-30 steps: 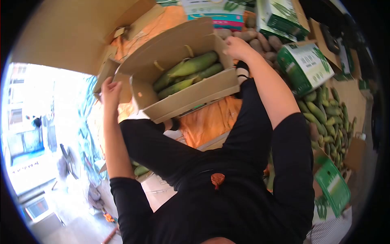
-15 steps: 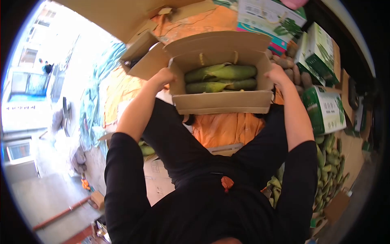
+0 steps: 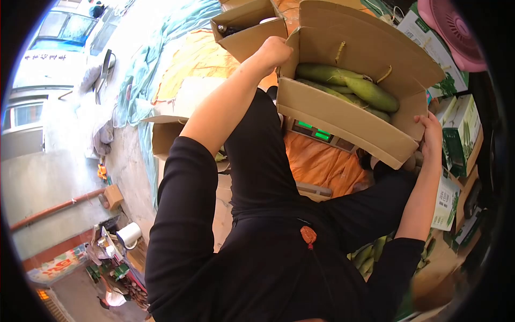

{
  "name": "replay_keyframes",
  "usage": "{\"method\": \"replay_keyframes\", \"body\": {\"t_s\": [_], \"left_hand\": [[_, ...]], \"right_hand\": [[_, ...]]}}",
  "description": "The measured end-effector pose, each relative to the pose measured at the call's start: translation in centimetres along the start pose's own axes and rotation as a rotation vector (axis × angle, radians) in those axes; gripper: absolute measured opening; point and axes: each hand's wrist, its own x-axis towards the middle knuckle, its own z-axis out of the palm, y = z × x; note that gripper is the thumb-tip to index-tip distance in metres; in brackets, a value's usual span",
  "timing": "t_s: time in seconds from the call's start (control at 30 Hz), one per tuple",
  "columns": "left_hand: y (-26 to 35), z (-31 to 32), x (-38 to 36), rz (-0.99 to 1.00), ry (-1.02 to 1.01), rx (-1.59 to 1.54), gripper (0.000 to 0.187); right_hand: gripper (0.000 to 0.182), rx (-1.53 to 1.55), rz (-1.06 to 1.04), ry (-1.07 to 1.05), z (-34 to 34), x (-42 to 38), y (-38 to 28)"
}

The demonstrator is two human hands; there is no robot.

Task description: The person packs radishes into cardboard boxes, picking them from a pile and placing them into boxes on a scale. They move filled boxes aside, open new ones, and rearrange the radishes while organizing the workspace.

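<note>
An open cardboard box [image 3: 348, 115] is held up between both hands, tilted down toward the right. Inside lie several long green vegetables [image 3: 370, 94], and yellow rope loops [image 3: 339, 51] show on its far wall. My left hand [image 3: 275, 52] is closed on the box's left upper edge. At the right end, my right hand [image 3: 429, 131] grips the box's side, its fingers over the edge. Just below the box, a scale's lit green display [image 3: 322, 134] shows above the orange cloth [image 3: 322, 166].
A smaller open box [image 3: 249, 32] stands beyond my left hand. Printed green-and-white cartons [image 3: 462, 134] and a pink fan [image 3: 453, 32] are at the right. Loose green vegetables [image 3: 367, 257] lie at the lower right. Teal netting [image 3: 131, 102] is at the left.
The box has come up off its spot and tilted, its right end lower, uncovering the lit scale display. Both hands moved with it. The view has turned.
</note>
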Motion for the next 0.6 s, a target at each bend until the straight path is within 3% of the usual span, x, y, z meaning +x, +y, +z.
{"method": "replay_keyframes", "body": {"t_s": [0.17, 0.37, 0.43, 0.47, 0.5, 0.53, 0.6], "left_hand": [[0.7, -3.8, 0.7, 0.073, 0.043, -0.053, 0.015], [5.3, -13.3, -2.6, 0.156, 0.176, 0.2, 0.027], [5.3, -17.2, -5.4, 0.237, 0.302, 0.162, 0.023], [6.8, -18.6, -8.5, 0.108, 0.405, 0.212, 0.023], [5.5, -21.7, -9.4, 0.097, 0.345, 0.105, 0.027], [5.2, -23.2, -11.5, 0.167, 0.283, -0.111, 0.019], [4.3, -27.2, -15.5, 0.176, 0.376, -0.007, 0.02]], "right_hand": [[0.025, 0.033, -0.083, -0.052, 1.5, -1.2, -3.4], [0.02, 0.036, -0.242, -0.162, 6.3, -4.6, -11.8], [0.024, -0.02, -0.292, -0.181, 7.7, -5.4, -14.5], [0.025, -0.03, -0.362, -0.227, 9.3, -6.9, -16.2], [0.026, -0.041, -0.433, -0.274, 10.9, -8.5, -17.6], [0.026, -0.037, -0.444, -0.285, 12.5, -9.9, -18.7], [0.029, -0.029, -0.544, -0.371, 15.6, -12.5, -20.5]]}}
